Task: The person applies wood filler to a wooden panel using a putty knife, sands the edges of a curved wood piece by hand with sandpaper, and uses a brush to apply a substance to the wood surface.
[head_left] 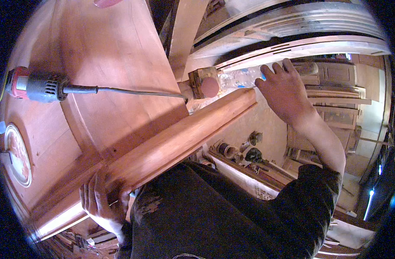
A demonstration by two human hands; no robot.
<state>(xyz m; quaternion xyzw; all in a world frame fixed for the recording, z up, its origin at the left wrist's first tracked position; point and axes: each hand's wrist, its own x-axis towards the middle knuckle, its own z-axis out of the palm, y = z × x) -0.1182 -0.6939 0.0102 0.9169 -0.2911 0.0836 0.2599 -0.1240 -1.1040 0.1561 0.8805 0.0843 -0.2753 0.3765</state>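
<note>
A long, moulded wooden rail runs diagonally from the lower left to the middle, beside a broad wooden panel. My left hand grips its near part, with the fingers over the wood and the thumb on the side towards me. Beyond the far end, my right hand is raised with its fingers apart, and nothing shows held in it. Close to its fingertips lies a clear plastic bottle with blue parts. Part of the bottle is hidden behind the hand.
A red and black corded power tool lies on the panel, its cable crossing the wood. Below it sits a round, pale-rimmed lid or tin. A wooden block with a pink disc stands by the bottle. Cups and stacked boards are at right.
</note>
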